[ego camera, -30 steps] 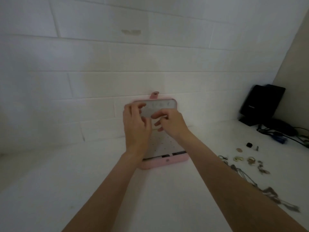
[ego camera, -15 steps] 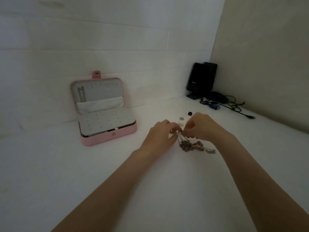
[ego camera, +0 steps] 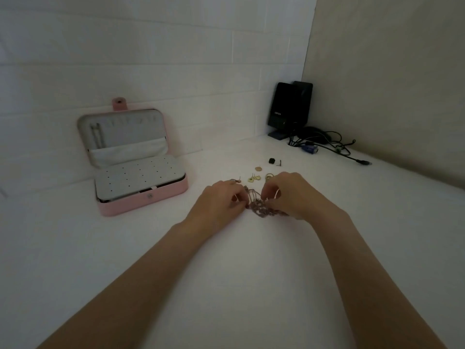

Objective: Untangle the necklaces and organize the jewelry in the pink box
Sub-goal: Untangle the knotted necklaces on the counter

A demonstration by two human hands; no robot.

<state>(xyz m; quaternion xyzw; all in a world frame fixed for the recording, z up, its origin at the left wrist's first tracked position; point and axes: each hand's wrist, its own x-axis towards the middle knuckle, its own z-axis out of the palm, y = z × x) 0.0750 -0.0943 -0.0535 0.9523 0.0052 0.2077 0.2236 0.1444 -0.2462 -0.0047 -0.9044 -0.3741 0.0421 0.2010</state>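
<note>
Left hand (ego camera: 221,201) and right hand (ego camera: 289,195) both pinch the tangled necklaces (ego camera: 259,206) on the white table (ego camera: 239,273), right of the open pink box (ego camera: 141,206); best to tease strands apart slowly, never yanking the knot tighter.

A pair of glossy black upright speakers (ego camera: 289,109) stands in the far corner, beyond and to the right of the grip. A tangle of thin black cables (ego camera: 324,142) with a blue plug (ego camera: 310,149) trails rightward across the white tabletop (ego camera: 239,285), below a white brick wall (ego camera: 151,59).
</note>
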